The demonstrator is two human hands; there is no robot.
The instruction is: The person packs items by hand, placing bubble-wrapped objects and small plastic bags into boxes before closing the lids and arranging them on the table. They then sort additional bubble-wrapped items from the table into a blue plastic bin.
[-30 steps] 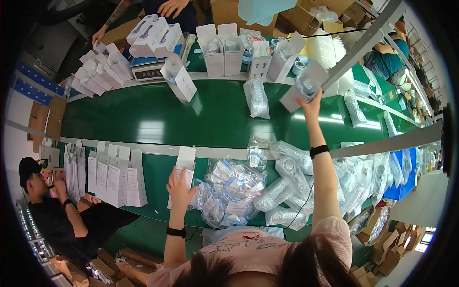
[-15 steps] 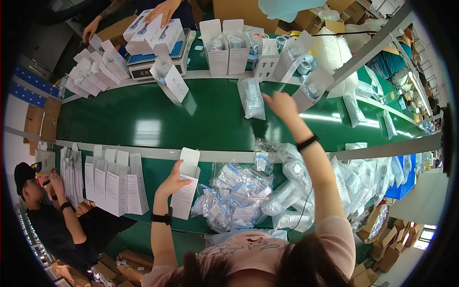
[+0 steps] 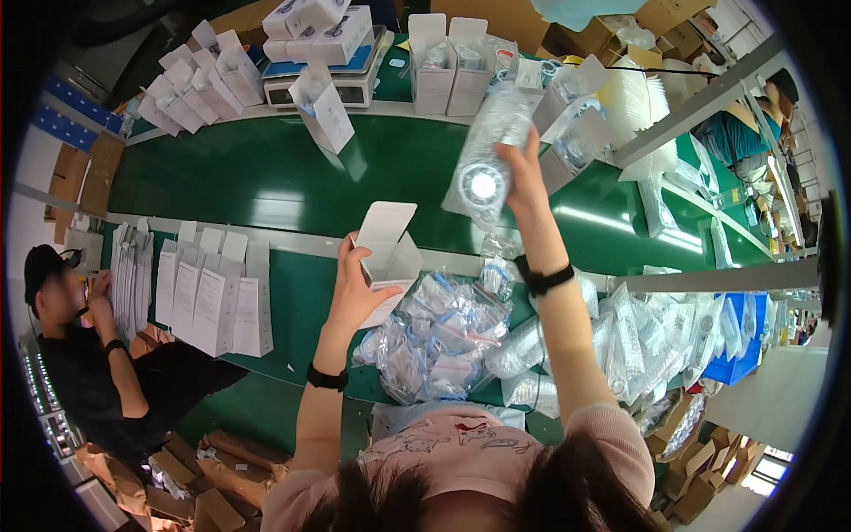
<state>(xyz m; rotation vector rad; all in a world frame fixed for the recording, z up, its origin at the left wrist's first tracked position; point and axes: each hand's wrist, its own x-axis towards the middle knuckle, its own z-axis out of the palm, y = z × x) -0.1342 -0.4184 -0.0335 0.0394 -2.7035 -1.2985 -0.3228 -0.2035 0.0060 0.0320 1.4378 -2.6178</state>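
My left hand (image 3: 356, 288) grips a white carton (image 3: 399, 260) by its side, tilted, its top flap up and its mouth uncovered. Over the green belt, my right hand (image 3: 525, 177) is wrapped round a bubble-wrapped cylinder (image 3: 486, 133) whose bright round end faces me. Below the hands lies a pile of small clear bags (image 3: 439, 332) with blue-and-white contents. More bubble-wrapped items (image 3: 519, 350) lie to the right of that pile. Several flattened or standing white cartons (image 3: 206, 301) with printed sides are lined up at the left.
Across the belt (image 3: 222, 182) stand filled cartons with raised flaps (image 3: 433, 84) and a scale (image 3: 319, 89) with boxes on it. One carton (image 3: 326, 120) stands at the belt's far edge. A metal post (image 3: 700, 102) slants at the right. A co-worker (image 3: 97, 355) works at the left.
My right hand has picked up the bubble-wrapped cylinder from the belt and lifted it toward me. My left hand has raised the carton, moved it right and tipped its mouth into view.
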